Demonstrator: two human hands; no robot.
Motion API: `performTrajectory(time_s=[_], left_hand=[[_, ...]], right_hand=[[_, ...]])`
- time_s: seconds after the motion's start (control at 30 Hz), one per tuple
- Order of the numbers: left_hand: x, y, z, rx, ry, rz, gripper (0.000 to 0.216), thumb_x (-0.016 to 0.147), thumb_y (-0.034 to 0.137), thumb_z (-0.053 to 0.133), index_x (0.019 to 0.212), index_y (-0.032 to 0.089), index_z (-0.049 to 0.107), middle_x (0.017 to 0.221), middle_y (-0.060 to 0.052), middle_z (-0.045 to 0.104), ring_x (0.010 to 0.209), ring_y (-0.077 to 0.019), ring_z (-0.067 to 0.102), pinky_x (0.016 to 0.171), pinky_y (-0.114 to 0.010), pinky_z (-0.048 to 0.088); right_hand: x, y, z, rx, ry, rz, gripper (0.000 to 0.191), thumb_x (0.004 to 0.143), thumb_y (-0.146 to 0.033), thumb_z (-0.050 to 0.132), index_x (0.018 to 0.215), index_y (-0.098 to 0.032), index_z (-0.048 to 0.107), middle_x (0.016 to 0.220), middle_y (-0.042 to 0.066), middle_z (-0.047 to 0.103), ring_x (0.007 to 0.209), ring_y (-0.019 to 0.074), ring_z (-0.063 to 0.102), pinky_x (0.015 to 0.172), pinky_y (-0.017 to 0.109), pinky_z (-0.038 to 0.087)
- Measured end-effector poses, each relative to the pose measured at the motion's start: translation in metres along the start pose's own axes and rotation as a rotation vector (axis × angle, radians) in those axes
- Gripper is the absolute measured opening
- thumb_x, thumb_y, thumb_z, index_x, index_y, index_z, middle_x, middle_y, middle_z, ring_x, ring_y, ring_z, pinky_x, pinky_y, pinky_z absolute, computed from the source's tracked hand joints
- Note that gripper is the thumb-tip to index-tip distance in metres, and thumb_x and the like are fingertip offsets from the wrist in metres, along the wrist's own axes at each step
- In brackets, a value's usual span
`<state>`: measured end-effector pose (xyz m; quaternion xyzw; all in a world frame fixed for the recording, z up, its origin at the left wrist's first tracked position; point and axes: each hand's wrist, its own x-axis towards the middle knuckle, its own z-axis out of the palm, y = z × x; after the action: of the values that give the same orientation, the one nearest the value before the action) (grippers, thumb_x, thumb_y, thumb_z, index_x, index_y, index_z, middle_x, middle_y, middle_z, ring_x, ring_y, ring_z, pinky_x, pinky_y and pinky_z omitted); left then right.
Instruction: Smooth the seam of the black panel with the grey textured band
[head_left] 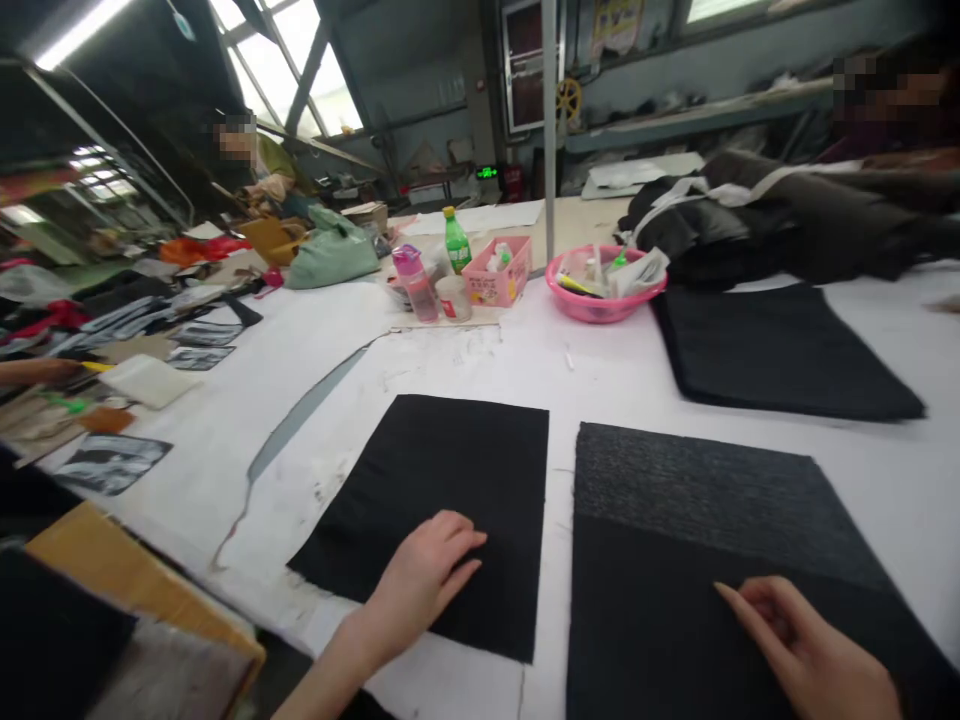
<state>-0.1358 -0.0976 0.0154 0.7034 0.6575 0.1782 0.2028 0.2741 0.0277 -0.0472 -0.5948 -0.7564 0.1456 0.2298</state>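
My left hand (427,570) is over a black cloth panel (465,470) that lies flat on the white-covered table. Its thumb and fingertips are apart, with nothing visible between them. My right hand (817,650) is low over a stack of dark cloth (645,610) at the front right. One digit points left across the cloth while the other fingers curl loosely; I see nothing in them. A greyish, textured strip (697,490) runs along the far side of that stack. Whether either hand presses on the cloth is hard to tell.
Another dark cloth stack (772,350) lies behind on the right, beside heaped dark garments (795,220). A pink basin (600,300), pink box (499,275), green bottle (456,242) and pink-lidded bottle (416,285) stand at the back. A torn gap (307,415) marks the table cover. Other people work farther off.
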Motion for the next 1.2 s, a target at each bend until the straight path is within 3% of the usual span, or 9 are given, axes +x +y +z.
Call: performTrajectory(time_s=[0.1,0.2,0.3,0.43,0.57,0.77,0.93,1.07,1.2], left_hand=[[0.015,0.049,0.028,-0.059,-0.040,0.176,0.027,0.091,0.015,0.057,0.116,0.025,0.059,0.111,-0.003,0.060,0.106,-0.0196,0.055,0.092,-0.034,0.046],[0.031,0.080,0.055,-0.057,0.008,0.310,0.035,0.087,0.019,0.065,0.120,0.023,0.056,0.119,-0.004,0.060,0.116,-0.0222,0.052,0.099,-0.036,0.044],[0.042,0.091,0.080,0.017,0.053,0.345,0.042,0.082,0.026,0.073,0.121,0.021,0.055,0.119,-0.004,0.061,0.117,-0.0235,0.053,0.102,-0.038,0.042],[0.045,0.093,0.100,0.158,0.067,0.366,0.046,0.078,0.033,0.078,0.116,0.018,0.057,0.111,-0.004,0.064,0.108,-0.0249,0.057,0.092,-0.039,0.046],[0.045,0.093,0.103,0.181,0.083,0.359,0.048,0.075,0.035,0.080,0.114,0.018,0.057,0.109,-0.004,0.064,0.106,-0.0244,0.058,0.089,-0.039,0.046],[0.048,0.093,0.100,0.127,0.092,0.329,0.047,0.073,0.034,0.082,0.111,0.020,0.058,0.106,-0.002,0.064,0.103,-0.0236,0.058,0.088,-0.039,0.045],[0.056,0.101,0.087,0.118,0.000,0.280,0.026,0.082,0.025,0.073,0.103,0.020,0.059,0.096,-0.001,0.062,0.092,-0.0200,0.057,0.083,-0.036,0.046],[0.070,0.103,0.081,0.173,-0.016,0.266,0.029,0.092,0.018,0.059,0.120,0.018,0.053,0.091,-0.001,0.059,0.085,-0.0187,0.055,0.080,-0.035,0.046],[0.094,0.105,0.080,0.284,0.028,0.236,0.035,0.096,0.016,0.050,0.131,0.020,0.047,0.092,-0.002,0.056,0.085,-0.0197,0.052,0.075,-0.035,0.045]], right_hand=[[-0.001,-0.004,-0.007,0.034,-0.003,-0.032,0.065,0.084,-0.086,0.041,0.079,-0.024,0.058,0.058,-0.005,0.052,0.043,0.0116,0.052,0.039,0.019,0.041],[-0.003,-0.014,-0.013,0.024,-0.033,-0.122,0.056,0.091,-0.078,0.042,0.084,-0.025,0.059,0.067,-0.006,0.056,0.049,0.0106,0.054,0.044,0.019,0.043],[0.002,-0.033,-0.015,-0.017,-0.057,-0.225,0.045,0.100,-0.066,0.038,0.093,-0.027,0.059,0.084,-0.005,0.061,0.064,0.0114,0.060,0.054,0.021,0.046],[0.019,-0.065,-0.002,-0.054,-0.093,-0.395,0.042,0.106,-0.055,0.028,0.101,-0.026,0.059,0.097,0.000,0.060,0.087,0.0170,0.060,0.069,0.028,0.047],[0.037,-0.081,0.017,-0.135,-0.103,-0.452,0.048,0.107,-0.052,0.020,0.107,-0.024,0.059,0.100,0.005,0.058,0.091,0.0219,0.055,0.071,0.034,0.046],[0.046,-0.084,0.021,-0.118,-0.116,-0.486,0.046,0.107,-0.046,0.023,0.091,-0.022,0.058,0.091,0.005,0.055,0.083,0.0237,0.050,0.070,0.039,0.039],[0.043,-0.084,0.021,-0.058,-0.120,-0.502,0.032,0.107,-0.035,0.031,0.090,-0.020,0.054,0.097,0.005,0.055,0.088,0.0242,0.049,0.074,0.039,0.036],[0.040,-0.078,0.024,0.056,-0.119,-0.573,0.019,0.105,-0.024,0.036,0.093,-0.020,0.051,0.109,0.005,0.055,0.106,0.0238,0.048,0.089,0.041,0.035],[0.040,-0.072,0.027,0.096,-0.111,-0.595,0.016,0.104,-0.021,0.037,0.095,-0.021,0.051,0.105,0.004,0.056,0.108,0.0226,0.049,0.097,0.042,0.033]])
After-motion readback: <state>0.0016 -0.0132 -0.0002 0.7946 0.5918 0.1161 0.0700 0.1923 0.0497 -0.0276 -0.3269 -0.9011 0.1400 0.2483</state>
